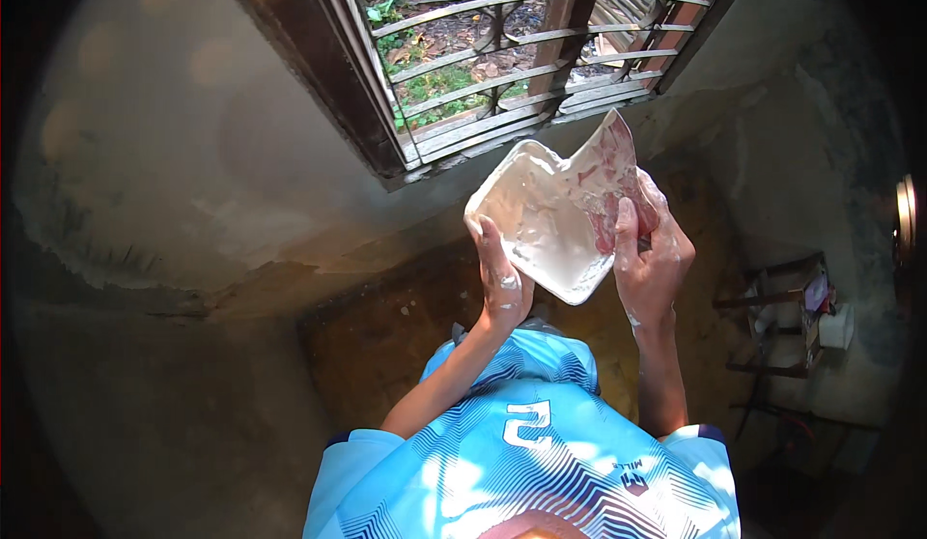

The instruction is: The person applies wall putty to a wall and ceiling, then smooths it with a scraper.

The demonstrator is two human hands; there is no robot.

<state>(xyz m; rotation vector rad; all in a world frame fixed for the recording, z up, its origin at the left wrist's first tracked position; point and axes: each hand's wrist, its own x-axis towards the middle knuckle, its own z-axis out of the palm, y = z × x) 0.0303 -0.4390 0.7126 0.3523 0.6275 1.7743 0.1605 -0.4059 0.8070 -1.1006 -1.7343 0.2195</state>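
A white, hollow, bowl-like piece [541, 215] with an uneven rim is between my hands, in front of the window. White smears, like wet plaster or paste, coat its inside. Its right side rises to a pointed flap with a reddish, smeared surface [601, 174]; whether this is a separate piece I cannot tell. My left hand [504, 278] grips the left and lower edge, thumb over the rim and the other fingers hidden beneath. My right hand [655, 254] is closed on the reddish right side, thumb inside. White residue marks both hands and wrists.
Ahead is a barred window [502, 51] with a dark wooden frame [314, 66]; plants and leaf litter show outside. A stained wall [222, 172] runs to the left. At the right stand a small wooden rack [772, 297] and a white container [837, 326], above a brown floor [386, 341].
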